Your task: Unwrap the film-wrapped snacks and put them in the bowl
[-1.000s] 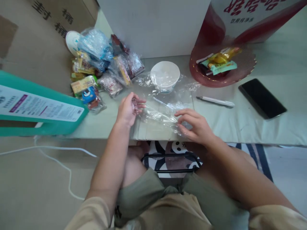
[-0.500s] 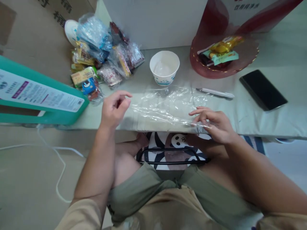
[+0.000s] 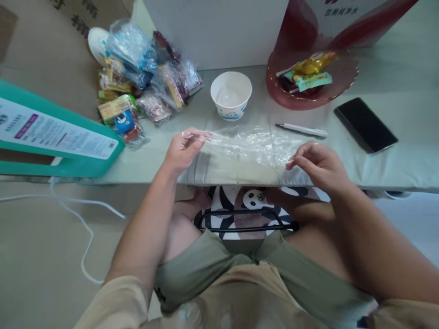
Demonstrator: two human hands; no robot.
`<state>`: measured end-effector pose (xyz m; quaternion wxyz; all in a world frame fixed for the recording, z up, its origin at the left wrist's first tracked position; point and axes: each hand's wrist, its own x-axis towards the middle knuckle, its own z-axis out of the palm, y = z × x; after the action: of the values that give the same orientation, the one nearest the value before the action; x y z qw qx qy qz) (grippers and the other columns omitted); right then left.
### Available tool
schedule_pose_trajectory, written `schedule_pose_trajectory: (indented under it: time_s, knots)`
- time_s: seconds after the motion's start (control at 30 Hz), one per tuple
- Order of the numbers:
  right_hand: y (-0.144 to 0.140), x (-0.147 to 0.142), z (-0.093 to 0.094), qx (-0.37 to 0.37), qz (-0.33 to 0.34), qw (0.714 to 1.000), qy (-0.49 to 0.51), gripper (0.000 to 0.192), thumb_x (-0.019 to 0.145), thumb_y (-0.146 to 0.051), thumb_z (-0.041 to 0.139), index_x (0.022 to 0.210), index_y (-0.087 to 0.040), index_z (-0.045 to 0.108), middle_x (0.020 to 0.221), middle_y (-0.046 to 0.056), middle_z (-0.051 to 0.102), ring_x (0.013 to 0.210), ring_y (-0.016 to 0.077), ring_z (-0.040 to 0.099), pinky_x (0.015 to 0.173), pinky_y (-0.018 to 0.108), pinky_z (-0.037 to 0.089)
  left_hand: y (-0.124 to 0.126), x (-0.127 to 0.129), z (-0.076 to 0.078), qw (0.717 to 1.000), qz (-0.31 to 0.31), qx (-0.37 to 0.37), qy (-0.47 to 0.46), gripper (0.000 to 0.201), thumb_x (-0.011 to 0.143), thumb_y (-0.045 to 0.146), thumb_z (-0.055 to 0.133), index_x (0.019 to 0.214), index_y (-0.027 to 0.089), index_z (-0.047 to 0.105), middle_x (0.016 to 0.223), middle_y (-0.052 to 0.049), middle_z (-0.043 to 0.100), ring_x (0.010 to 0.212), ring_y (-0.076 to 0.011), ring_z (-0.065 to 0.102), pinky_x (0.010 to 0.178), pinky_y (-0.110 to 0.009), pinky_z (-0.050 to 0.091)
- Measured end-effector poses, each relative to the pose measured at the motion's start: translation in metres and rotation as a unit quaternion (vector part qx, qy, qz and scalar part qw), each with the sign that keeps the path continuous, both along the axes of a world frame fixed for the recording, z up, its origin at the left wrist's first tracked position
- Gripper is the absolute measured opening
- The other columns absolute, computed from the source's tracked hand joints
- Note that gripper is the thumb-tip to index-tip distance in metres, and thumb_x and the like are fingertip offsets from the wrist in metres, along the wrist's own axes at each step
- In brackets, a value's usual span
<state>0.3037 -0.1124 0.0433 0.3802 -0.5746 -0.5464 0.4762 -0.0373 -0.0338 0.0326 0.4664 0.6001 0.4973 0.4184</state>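
Note:
A crumpled sheet of clear plastic film (image 3: 245,142) is stretched between my two hands, close above the table's front edge. My left hand (image 3: 184,151) is closed in a pinch on its left end, thumb against fingers. At the right end, my right hand (image 3: 320,165) has its fingers curled and pinched on the film. Just behind the film stands a white paper bowl (image 3: 232,113) with a blue print. A white pen (image 3: 303,130) lies beyond my right hand.
Several wrapped snacks (image 3: 156,105) are piled at the back left, beside a green container (image 3: 78,167). A pink glass bowl (image 3: 308,103) holds more packets. To its right lies a black phone (image 3: 366,124). Large boxes (image 3: 219,32) stand along the back.
My left hand has moved right and now pinches the film's left end. My right hand has shifted slightly up and right. The film is raised and more spread out.

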Motion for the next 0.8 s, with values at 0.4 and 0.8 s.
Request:
schedule_pose_trajectory:
  time_s: [0.4,0.8]
  knots:
    - [0.011,-0.006,-0.012,-0.145,-0.07,0.969,-0.187,0.026,0.08,-0.036,0.065,0.103,-0.026,0.06,0.063,-0.002,0.068,0.045,0.0132,0.047,0.046,0.03,0.033,0.008,0.011,-0.002,0.976,-0.078,-0.152,0.136,0.022,0.086,0.031,0.07,0.071,0.017,0.062,0.068,-0.002,0.071,0.046,-0.0097,0.057,0.049,-0.022,0.042]
    - [0.014,-0.009,-0.013,-0.072,-0.112,0.917,-0.377,0.017,0.086,-0.039,0.062,0.093,-0.024,0.065,0.06,0.002,0.063,0.058,0.0218,0.053,0.061,0.035,0.038,0.016,0.025,-0.017,0.969,0.084,-0.045,0.229,0.021,0.084,0.038,0.071,0.077,0.02,0.062,0.066,0.0,0.059,0.061,-0.0138,0.051,0.061,-0.027,0.038]
